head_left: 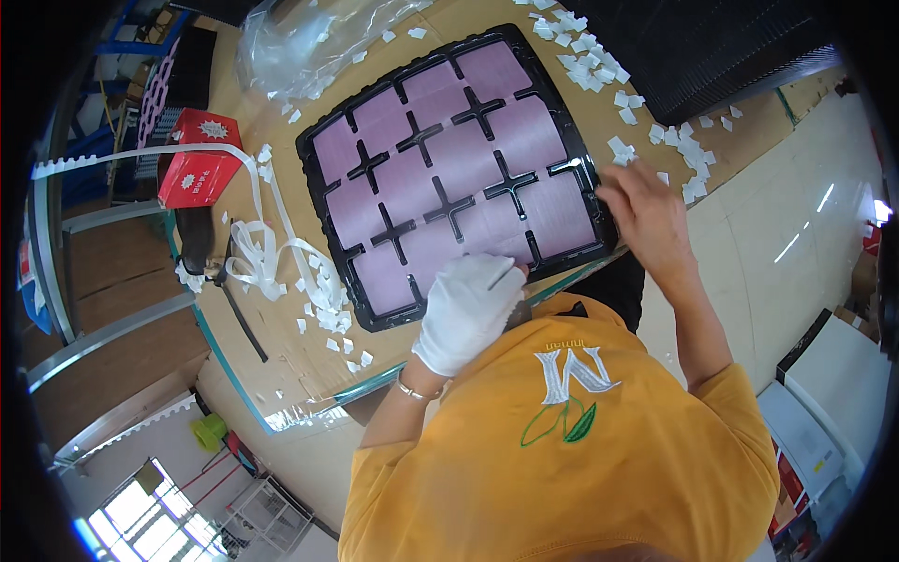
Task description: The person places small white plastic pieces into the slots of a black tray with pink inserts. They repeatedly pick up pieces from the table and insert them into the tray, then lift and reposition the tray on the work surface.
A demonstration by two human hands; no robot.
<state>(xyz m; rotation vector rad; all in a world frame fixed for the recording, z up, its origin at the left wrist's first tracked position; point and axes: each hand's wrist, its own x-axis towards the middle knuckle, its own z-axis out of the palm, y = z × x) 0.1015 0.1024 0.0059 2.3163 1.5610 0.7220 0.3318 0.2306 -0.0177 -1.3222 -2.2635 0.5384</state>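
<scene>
A black plastic tray (323, 187) with cross-shaped dividers lies on the cardboard-covered table, holding pinkish-purple sheet pieces (426, 150) in its compartments. My left hand (473, 314), in a white glove, is closed on the tray's near edge, with its fingertips bent over the rim. At the tray's right edge is my bare right hand (653, 223), thumb and fingers drawn together by the rim; whatever is between them is too small to make out. Small white paper pieces (693, 155) lie scattered just beyond that hand.
Clear plastic film (300, 56) lies at the back. A red box (198, 159) and a curled white strip (257, 258) are at the left, near a dark narrow strip (245, 323). Black ribbed trays (712, 56) are stacked at the far right. Metal shelving (122, 215) borders the left side.
</scene>
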